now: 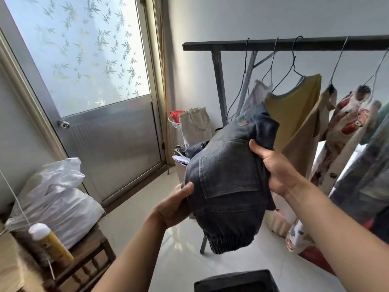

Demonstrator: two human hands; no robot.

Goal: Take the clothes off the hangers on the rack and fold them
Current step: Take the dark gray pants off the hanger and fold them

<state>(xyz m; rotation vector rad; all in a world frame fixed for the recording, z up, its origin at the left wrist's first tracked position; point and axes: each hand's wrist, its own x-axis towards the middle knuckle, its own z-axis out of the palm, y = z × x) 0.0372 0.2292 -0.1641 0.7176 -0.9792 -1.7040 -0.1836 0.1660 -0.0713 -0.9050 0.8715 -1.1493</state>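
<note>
A pair of dark grey jeans (229, 178), bunched and partly folded, hangs in the air between both hands. My left hand (174, 205) grips its lower left edge, thumb on top. My right hand (273, 165) grips the upper right side. The elastic cuff droops at the bottom. Behind, the black rack bar (273, 44) carries wire hangers. An empty hanger (245, 66) hangs at the left, then a white garment (255, 91), a mustard shirt (294, 114), a beige garment (311, 144) and a floral garment (349, 127).
A metal door (109, 133) with frosted glass stands at the left. A white plastic bag (59, 199) lies on a wooden stool (90, 256), beside a yellow bottle (52, 243). A canvas bag (195, 125) and clutter sit by the wall. A black object (235, 281) lies below.
</note>
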